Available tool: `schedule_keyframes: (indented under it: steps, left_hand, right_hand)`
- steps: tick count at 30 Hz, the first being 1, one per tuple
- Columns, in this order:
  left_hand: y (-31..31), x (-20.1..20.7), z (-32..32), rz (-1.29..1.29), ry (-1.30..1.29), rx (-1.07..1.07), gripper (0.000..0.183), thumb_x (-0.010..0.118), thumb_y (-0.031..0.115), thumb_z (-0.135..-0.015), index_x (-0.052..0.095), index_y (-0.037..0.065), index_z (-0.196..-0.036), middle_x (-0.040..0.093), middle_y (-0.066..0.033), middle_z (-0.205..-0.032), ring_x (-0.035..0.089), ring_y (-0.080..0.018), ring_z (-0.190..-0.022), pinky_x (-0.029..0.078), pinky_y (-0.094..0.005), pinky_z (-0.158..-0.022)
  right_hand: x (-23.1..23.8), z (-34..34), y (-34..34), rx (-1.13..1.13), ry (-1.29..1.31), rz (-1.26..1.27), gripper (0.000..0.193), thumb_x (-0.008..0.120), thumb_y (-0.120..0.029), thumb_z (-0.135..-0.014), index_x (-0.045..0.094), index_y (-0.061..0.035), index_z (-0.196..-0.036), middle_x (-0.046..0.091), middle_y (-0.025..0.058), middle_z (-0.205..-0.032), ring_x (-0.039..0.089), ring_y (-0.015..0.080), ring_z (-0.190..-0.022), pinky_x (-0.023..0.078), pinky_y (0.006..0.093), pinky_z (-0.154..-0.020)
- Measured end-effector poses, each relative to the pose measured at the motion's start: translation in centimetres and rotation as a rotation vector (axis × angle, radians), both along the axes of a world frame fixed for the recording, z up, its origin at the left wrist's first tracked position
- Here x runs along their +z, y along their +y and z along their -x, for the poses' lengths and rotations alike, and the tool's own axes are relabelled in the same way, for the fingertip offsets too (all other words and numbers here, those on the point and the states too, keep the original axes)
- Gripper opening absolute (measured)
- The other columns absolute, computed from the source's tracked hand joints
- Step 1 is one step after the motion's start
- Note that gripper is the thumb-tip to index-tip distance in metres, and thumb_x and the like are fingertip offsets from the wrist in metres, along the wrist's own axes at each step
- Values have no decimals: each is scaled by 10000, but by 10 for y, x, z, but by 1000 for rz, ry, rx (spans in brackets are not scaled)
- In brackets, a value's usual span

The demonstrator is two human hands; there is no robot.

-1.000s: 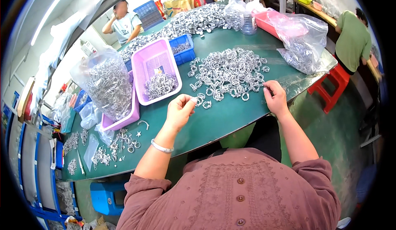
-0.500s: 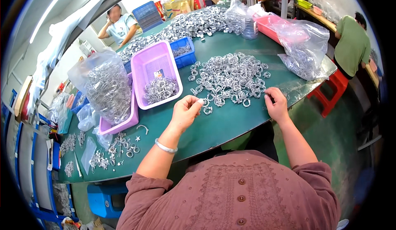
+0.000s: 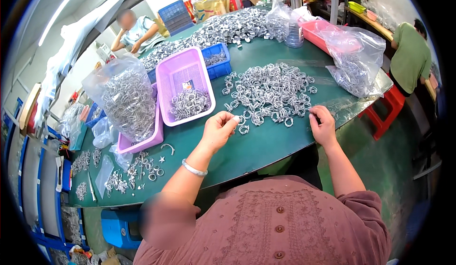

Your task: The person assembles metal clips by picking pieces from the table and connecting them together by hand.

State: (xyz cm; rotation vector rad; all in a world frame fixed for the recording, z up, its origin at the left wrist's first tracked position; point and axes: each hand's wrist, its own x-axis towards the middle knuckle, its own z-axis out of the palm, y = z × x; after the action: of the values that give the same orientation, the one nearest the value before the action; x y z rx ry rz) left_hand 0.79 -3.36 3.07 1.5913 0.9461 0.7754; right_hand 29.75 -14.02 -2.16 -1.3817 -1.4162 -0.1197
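Observation:
My left hand (image 3: pixel 220 131) is closed at the near left edge of a loose heap of silvery metal rings (image 3: pixel 270 90), thumb and forefinger pressed together. A ring (image 3: pixel 241 120) lies right at its fingertips; whether the fingers grip anything is hidden. Just off the heap's near right side, my right hand (image 3: pixel 324 125) hovers with its fingers curled in, and no ring shows in it. Between both hands a few single rings (image 3: pixel 289 122) lie apart from the heap on the green table (image 3: pixel 256 146).
Left of the heap stands a pink-purple basket (image 3: pixel 167 87) with some rings inside. A full clear bag (image 3: pixel 128 101) rests in another purple basket (image 3: pixel 137 145). Behind are a blue bin (image 3: pixel 223 69) and a long pile of metal pieces (image 3: pixel 228 26). Another bag (image 3: pixel 354 68) lies right.
The whole view has shifted slightly rightward and down. Both hands keep nearly the same places beside the heap. The person across the table has lowered an arm a little.

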Motion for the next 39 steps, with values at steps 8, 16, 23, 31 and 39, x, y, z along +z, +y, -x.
schedule_keyframes:
  steps: [8,16,23,31,39]
  left_hand:
    - [-2,0,1,-7,-2,-3,160,567,207,-821,557,48,-802,523,19,-665,480,-61,-588,400,-197,-545]
    - [-3,0,1,-8,-15,-8,159,569,205,-820,558,48,-799,524,18,-660,482,-61,-586,399,-196,-540]
    - [-3,5,0,-30,-17,1,158,572,206,-820,557,50,-795,526,16,-659,480,-60,-582,399,-194,-536]
    - [2,5,-7,-25,-34,-12,160,570,210,-824,550,54,-791,522,19,-655,478,-57,-582,398,-192,-536]
    - [13,-2,-28,-8,-33,-28,128,577,163,-821,543,44,-785,516,18,-647,457,-53,-547,389,-194,-507]
  right_hand:
    - [0,1,0,9,19,1,125,558,33,-702,559,9,-824,561,134,-833,559,279,-745,453,309,-633]
    - [2,1,-1,-5,21,19,110,556,33,-704,559,13,-812,561,131,-829,559,274,-737,452,306,-630]
    - [1,1,0,-1,5,11,108,555,29,-706,560,14,-812,562,130,-827,558,275,-738,452,307,-639]
    - [0,0,0,-2,16,26,116,559,28,-699,564,9,-813,567,139,-838,558,290,-767,451,320,-673]
    - [2,-1,0,-14,-12,20,143,572,35,-680,569,1,-819,567,146,-845,555,295,-793,449,331,-695]
